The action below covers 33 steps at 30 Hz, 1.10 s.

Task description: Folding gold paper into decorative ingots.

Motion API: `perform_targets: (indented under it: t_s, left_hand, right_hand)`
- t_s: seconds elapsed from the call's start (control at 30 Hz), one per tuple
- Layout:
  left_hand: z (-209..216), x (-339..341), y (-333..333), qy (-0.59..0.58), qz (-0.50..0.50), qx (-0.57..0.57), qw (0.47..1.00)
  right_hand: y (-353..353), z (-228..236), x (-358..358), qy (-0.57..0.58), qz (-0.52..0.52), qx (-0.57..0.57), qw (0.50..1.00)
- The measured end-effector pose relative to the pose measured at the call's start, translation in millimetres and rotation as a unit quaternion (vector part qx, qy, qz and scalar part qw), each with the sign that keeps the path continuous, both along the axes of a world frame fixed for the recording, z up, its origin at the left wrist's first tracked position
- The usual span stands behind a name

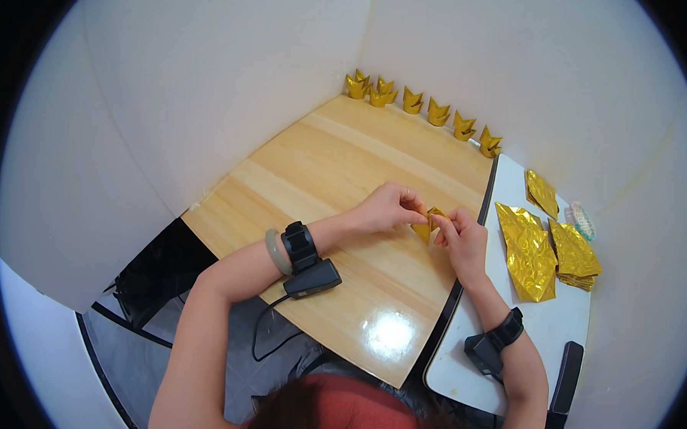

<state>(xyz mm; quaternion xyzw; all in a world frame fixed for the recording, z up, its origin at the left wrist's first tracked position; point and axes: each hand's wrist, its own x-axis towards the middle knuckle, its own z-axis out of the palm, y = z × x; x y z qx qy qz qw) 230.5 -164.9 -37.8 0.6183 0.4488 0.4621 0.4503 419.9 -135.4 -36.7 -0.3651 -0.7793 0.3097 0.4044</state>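
Observation:
Over the right part of the wooden table, a small folded piece of gold foil paper [425, 230] is pinched between my two hands. My left hand [392, 207] grips its left side with thumb and fingertips. From the right, my right hand [465, 240] pinches its upper edge, thumb against fingers. The fingers partly cover the piece, so its full shape is hidden. Several finished-looking gold foil paper crowns [438, 113] with pointed tips stand in a row along the far table edge.
A white side table [459, 365] adjoins the wooden table [307, 174] on the right. It bears gold foil sheets [527, 253], a stack of folded foil [576, 251], another foil piece [542, 192] and a small whitish oval item [582, 221]. Pale walls [235, 56] enclose the far sides.

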Motion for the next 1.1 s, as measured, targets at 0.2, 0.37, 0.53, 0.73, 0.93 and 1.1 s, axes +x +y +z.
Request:
perform_targets:
  t_s: [0.2, 0.37, 0.53, 0.73, 0.93, 1.1]
  left_hand:
    - [2, 4, 0, -0.011, 0.019, -0.001, 1.0]
    - [1, 1, 4, -0.073, 0.021, -0.067, 0.995]
    - [-1, 0, 5, -0.125, 0.037, -0.091, 0.987]
    - [1, 4, 0, -0.203, -0.044, -0.127, 0.97]
    - [5, 1, -3, -0.306, -0.072, -0.159, 0.936]
    - [0, -7, 0, -0.311, -0.088, -0.138, 0.936]
  right_hand:
    - [3, -1, 3, 0.006, 0.029, -0.038, 0.999]
    - [19, -13, 3, 0.207, 0.08, -0.273, 0.936]
    - [13, -10, 1, 0.282, 0.229, -0.426, 0.829]
    - [11, -5, 5, 0.278, 0.296, -0.441, 0.8]
    - [16, -7, 7, 0.305, 0.307, -0.432, 0.791]
    - [8, 2, 4, 0.313, 0.287, -0.408, 0.808]
